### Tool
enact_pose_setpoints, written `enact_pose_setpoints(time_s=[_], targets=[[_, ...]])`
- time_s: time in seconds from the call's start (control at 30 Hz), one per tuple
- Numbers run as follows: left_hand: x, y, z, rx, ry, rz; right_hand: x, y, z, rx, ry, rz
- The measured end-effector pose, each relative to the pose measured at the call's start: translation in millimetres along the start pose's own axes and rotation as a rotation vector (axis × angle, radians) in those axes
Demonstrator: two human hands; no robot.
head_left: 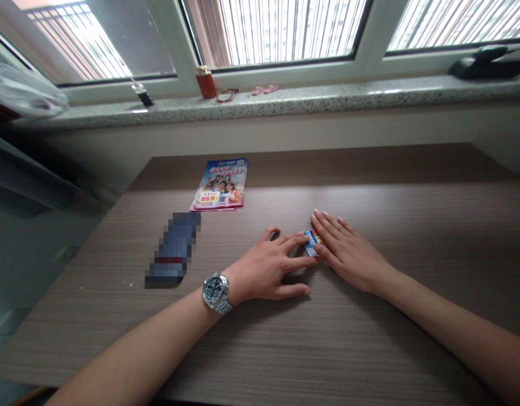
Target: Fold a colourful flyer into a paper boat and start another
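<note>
A small blue and orange printed paper piece (311,243) lies on the wooden table (260,349), between my two hands. My left hand (277,265), with a silver watch at the wrist, has its fingers spread and its fingertips resting on the paper's left and lower edge. Flat over the right part of the paper lies my right hand (344,251), fingers stretched out, its thumb on the paper. How much of the paper is under the right hand is hidden.
Printed flyers (221,185) lie in a stack at the back left. A dark pixelated object (172,251) is nearer on the left. Behind the table, the stone windowsill (311,101) holds a red container (206,83) and a black device (490,65).
</note>
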State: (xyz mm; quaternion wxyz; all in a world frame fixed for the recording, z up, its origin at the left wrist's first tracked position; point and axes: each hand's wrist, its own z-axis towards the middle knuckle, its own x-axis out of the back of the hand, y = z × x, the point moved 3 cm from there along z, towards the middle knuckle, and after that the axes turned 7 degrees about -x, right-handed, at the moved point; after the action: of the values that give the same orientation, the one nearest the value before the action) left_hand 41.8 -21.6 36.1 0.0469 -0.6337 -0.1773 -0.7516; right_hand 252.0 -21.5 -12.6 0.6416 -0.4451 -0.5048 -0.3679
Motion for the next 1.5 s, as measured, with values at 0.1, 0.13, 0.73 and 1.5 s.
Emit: enact_pose_setpoints(time_s=[0.1, 0.13, 0.73, 1.5], targets=[[-2.2, -1.4, -1.0, 0.002, -0.017, 0.011, -0.6, 1.1, 0.0, 0.004, -0.006, 0.016], [-2.9, -1.9, -1.3, 0.002, -0.019, 0.014, -0.4, 1.7, 0.0, 0.003, -0.009, 0.026], [-3.2, -4.0, 0.7, 0.119, 0.058, 0.099, 18.3, 10.3, -7.0, 0.271, 0.068, 0.401], [-10.1, -18.8, -1.3, 0.089, 0.175, 0.085, 15.3, 10.6, -9.4, 0.353, 0.092, 0.341]])
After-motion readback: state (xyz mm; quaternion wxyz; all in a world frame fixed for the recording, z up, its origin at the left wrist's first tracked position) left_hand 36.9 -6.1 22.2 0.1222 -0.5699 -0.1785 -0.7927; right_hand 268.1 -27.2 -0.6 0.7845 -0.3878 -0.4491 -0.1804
